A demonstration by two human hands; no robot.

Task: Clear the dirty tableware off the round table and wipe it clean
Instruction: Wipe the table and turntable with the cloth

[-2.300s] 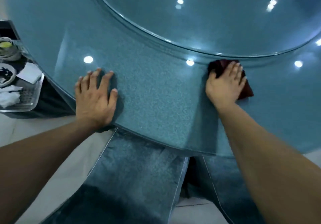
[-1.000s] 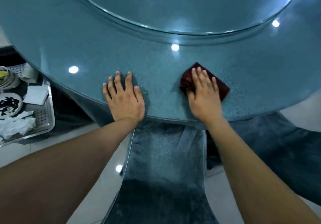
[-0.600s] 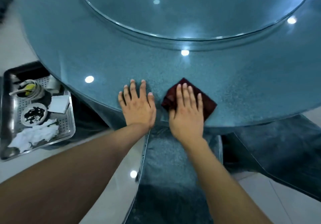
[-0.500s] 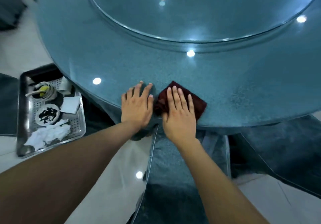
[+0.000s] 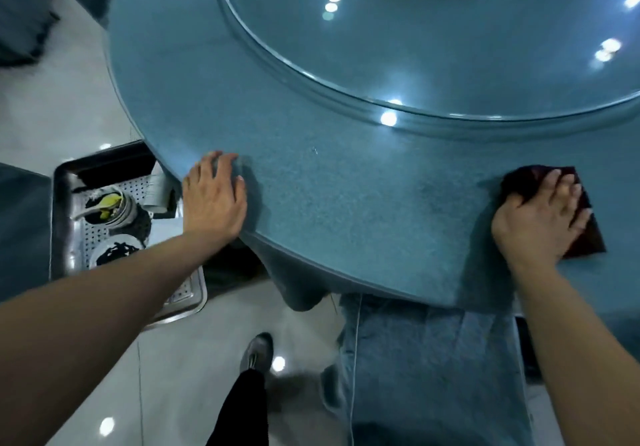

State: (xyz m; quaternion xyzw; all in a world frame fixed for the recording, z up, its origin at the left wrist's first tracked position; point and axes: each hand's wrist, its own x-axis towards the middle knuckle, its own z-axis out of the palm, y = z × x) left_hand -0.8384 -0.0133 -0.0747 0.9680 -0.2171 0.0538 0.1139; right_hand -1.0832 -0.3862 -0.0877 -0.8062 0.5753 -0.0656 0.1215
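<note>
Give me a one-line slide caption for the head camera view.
Right hand presses a dark red cloth on the round table; left hand rests flat near its edge.

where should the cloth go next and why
Probably sweep it back left along the table edge toward the left hand. The right hand presses the dark red cloth flat at the right end, and the left hand rests flat on the rim, steadying.

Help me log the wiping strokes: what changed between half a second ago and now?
The right hand swept the dark red cloth rightward along the table edge, away from the left hand. The left hand stayed flat near the table rim; the right palm still presses the cloth flat. Nothing was picked up or let go.
</note>
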